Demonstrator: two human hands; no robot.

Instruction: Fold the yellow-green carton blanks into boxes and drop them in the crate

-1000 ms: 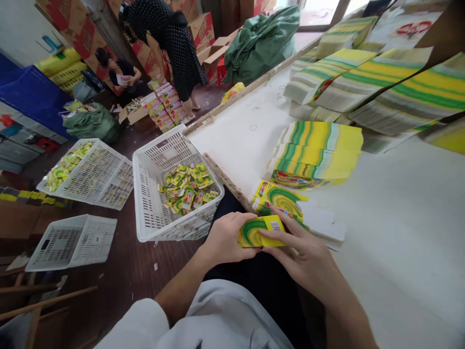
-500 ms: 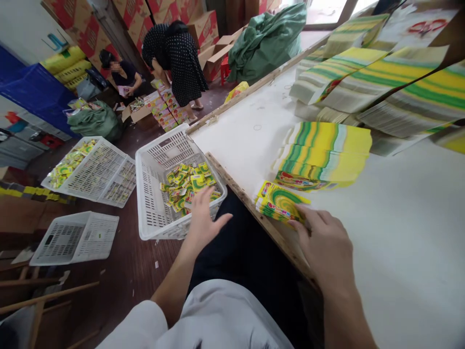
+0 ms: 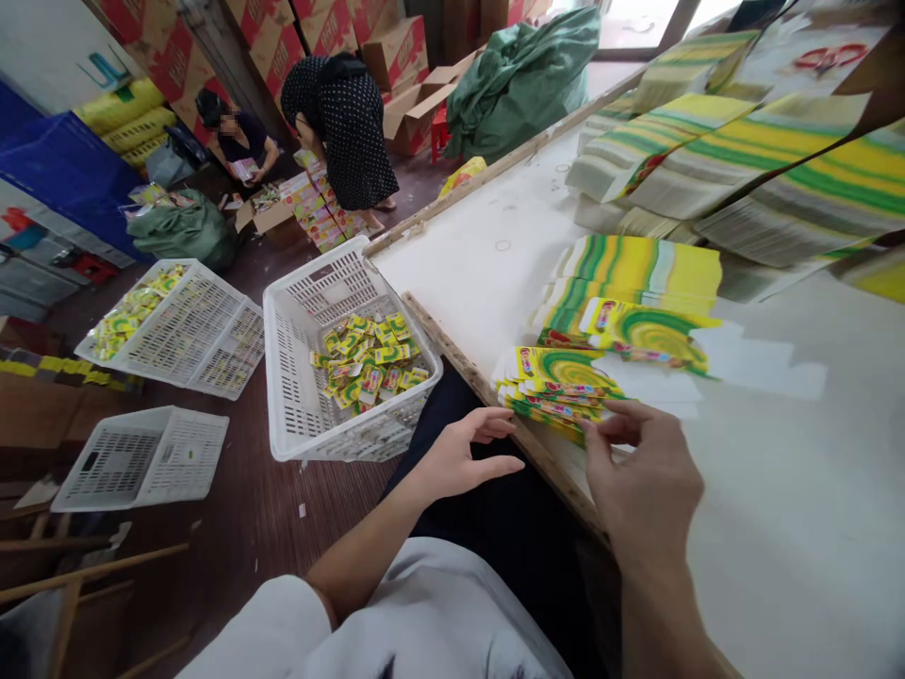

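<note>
My right hand (image 3: 640, 471) pinches the near edge of a small stack of flat yellow-green carton blanks (image 3: 558, 382) at the front edge of the white table (image 3: 778, 490). One blank (image 3: 650, 335) lies loose just beyond, on a taller pile (image 3: 629, 273). My left hand (image 3: 463, 457) hovers above my lap with its fingers spread and nothing in it, just left of the stack. Left of it stands a white plastic basket (image 3: 289, 377) with several folded yellow-green small boxes (image 3: 368, 358) inside.
Large fanned piles of blanks (image 3: 742, 160) cover the table's far right. On the floor lie two more white baskets (image 3: 176, 330) (image 3: 141, 457), green sacks (image 3: 523, 75) and cardboard boxes. Two other people (image 3: 346, 123) (image 3: 237, 141) work at the back left.
A second ago both hands held a folded box over my lap. My left hand went to the basket and came back without it. My right hand moved to the stack of blanks.
</note>
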